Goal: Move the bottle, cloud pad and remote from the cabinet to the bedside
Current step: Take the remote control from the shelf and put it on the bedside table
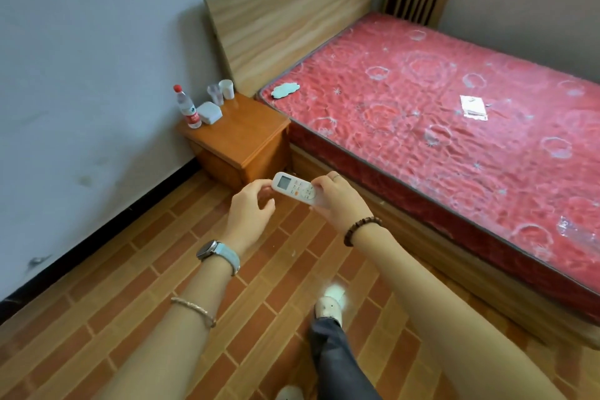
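A white remote (293, 188) with a small screen is held in the air above the floor, in front of the wooden cabinet (246, 143). My right hand (337, 201) grips its lower end. My left hand (251, 208) touches its upper end with curled fingers. A clear bottle (187, 107) with a red cap and red label stands upright on the cabinet's back left corner. The pale cloud pad (285, 90) lies flat on the red mattress (438, 127), near the headboard corner.
On the cabinet also stand a white box (210, 112), a clear cup (215, 94) and a white cup (227, 89). A small paper packet (473, 107) lies on the mattress. A wooden headboard (289, 16) rises behind the bed. My leg and shoe (329, 312) are on the brick-pattern floor.
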